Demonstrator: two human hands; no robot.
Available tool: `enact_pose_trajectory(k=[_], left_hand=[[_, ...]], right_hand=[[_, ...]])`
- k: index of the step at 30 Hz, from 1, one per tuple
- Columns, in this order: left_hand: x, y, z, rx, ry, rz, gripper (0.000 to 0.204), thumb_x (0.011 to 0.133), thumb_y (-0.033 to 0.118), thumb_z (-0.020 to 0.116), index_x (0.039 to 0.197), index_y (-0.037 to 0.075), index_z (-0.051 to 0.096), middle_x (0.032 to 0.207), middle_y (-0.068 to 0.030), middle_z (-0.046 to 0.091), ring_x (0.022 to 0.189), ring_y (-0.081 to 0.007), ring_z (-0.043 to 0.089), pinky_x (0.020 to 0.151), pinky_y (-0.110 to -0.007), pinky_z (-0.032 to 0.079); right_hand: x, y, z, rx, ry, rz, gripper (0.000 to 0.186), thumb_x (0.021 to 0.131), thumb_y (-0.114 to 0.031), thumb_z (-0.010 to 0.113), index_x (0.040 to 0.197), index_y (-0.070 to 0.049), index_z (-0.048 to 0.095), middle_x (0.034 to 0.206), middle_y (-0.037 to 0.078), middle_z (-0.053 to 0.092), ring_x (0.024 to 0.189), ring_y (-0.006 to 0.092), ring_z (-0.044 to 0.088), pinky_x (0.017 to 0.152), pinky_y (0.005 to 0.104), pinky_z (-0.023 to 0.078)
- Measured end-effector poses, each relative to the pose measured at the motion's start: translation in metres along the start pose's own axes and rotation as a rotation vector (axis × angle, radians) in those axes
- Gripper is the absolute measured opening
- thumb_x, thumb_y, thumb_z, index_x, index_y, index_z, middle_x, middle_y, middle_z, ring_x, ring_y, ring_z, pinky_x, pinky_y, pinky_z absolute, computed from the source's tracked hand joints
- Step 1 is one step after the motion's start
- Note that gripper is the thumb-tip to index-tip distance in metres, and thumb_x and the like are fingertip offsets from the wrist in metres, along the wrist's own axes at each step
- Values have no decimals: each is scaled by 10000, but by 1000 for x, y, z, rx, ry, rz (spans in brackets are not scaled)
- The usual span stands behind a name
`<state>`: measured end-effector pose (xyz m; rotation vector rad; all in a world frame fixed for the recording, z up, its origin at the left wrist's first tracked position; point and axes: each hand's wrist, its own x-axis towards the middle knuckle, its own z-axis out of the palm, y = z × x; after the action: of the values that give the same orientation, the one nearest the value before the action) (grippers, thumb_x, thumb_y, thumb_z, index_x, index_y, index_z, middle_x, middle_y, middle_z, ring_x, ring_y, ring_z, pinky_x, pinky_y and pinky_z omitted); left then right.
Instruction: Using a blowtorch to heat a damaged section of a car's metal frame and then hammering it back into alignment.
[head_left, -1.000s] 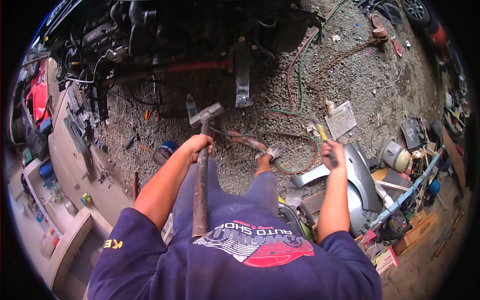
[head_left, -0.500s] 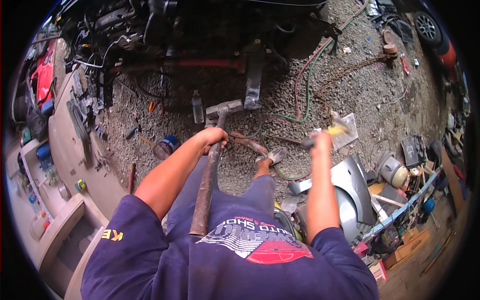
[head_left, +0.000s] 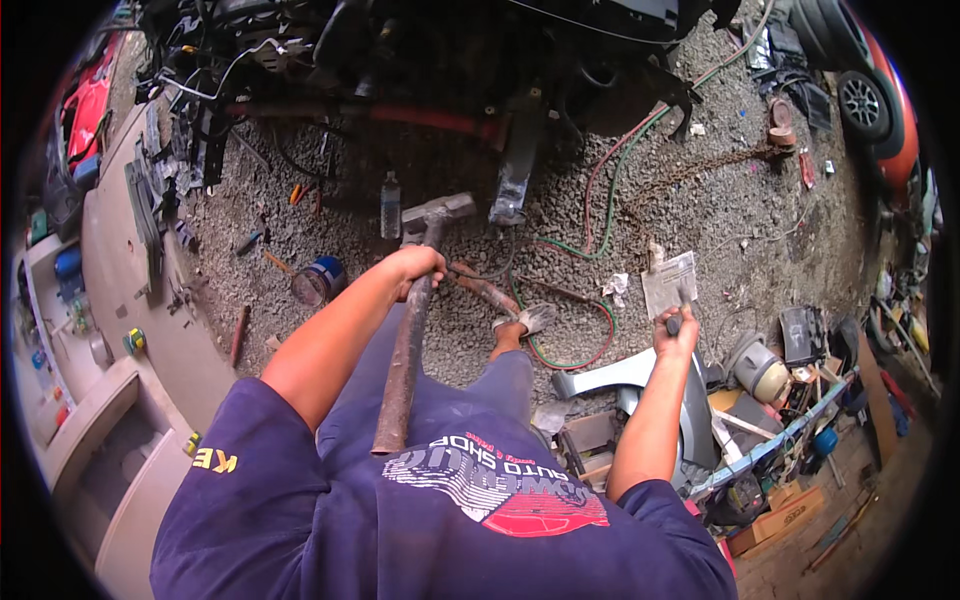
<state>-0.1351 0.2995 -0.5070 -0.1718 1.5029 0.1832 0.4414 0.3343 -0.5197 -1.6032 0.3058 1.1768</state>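
Note:
My left hand point(head_left: 415, 268) is wrapped round the thick rusty handle of a sledgehammer point(head_left: 403, 370). The heavy grey head is at the far end, just beyond the fist, and the handle slants back to my shirt. On the right, my right hand point(head_left: 677, 332) is closed on a hand tool with a dark grip point(head_left: 673, 325). The far part of that tool is hard to make out against a pale printed sheet point(head_left: 670, 284) on the gravel. My foot in a greyish shoe point(head_left: 534, 319) shows between the hands, beside a rusty brown bar point(head_left: 485, 290).
A dark vehicle underside with a red bar point(head_left: 420, 118) spans the far side. A clear bottle point(head_left: 390, 207) and blue can point(head_left: 320, 280) stand on gravel. Red and green hoses point(head_left: 613, 200) curve across. A silver fender point(head_left: 695, 410) and scrap crowd the right, beige panels point(head_left: 110, 410) the left.
My right hand has moved right and nearer to me with its tool; the tool's blurred yellow part no longer shows. My left hand keeps its grip on the sledgehammer. The view has shifted slightly.

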Motion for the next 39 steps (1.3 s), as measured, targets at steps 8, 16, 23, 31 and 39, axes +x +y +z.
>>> enact_pose_trajectory(k=[8,16,23,31,39], left_hand=[[8,-7,13,61,-32,2,145,909,50,573,959,-9,696,648,-40,596,513,-135,565,467,-287,473],[-7,-16,3,7,-84,14,47,889,42,625,848,26,608,645,-62,597,509,-163,568,488,-307,492],[-1,-21,-1,7,-77,2,43,899,56,642,918,31,612,680,-43,616,529,-141,576,504,-288,504],[3,-21,29,90,-131,32,54,918,58,627,921,4,616,665,-50,603,520,-146,574,476,-286,492],[5,-33,13,92,-13,87,114,811,18,601,912,-11,646,620,-101,578,494,-202,581,457,-361,484]], right_hand=[[-58,115,75,-489,-75,89,164,1030,-200,538,1151,-90,527,822,89,617,714,236,629,606,367,533],[-64,84,99,-311,-523,606,200,1031,-248,599,1120,-120,473,818,21,550,611,118,534,493,280,450],[-33,19,38,-75,-160,169,146,1071,-235,516,1114,-97,496,811,38,552,636,131,554,525,295,474],[-69,132,86,-518,-306,321,140,975,-188,622,1034,-98,533,759,22,571,651,123,555,580,331,484],[-57,111,45,-295,-647,682,186,986,-193,644,1036,-86,500,768,32,553,583,117,526,480,254,428]])
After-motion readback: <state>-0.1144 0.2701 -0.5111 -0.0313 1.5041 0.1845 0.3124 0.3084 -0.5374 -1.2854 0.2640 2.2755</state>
